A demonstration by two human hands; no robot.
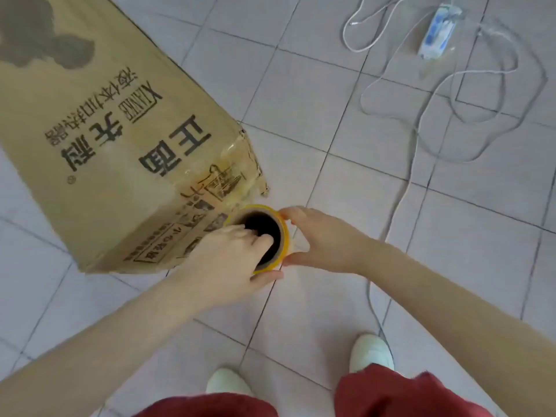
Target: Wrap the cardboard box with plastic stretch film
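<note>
The cardboard box (120, 139) lies on its side on the tiled floor (331, 100), printed face up. The stretch film roll (283, 233) is held just at the box's near, crumpled corner, its open core facing up. The left hand (228, 260) has its fingers hooked inside the core and its thumb under the rim. The right hand (319, 239) curls round the roll's outer side, on the side away from the box. Well away from the box lie a power strip (436, 31) and loose white cables (481, 72). White shoes (371, 352) stand nearer than the box.
</note>
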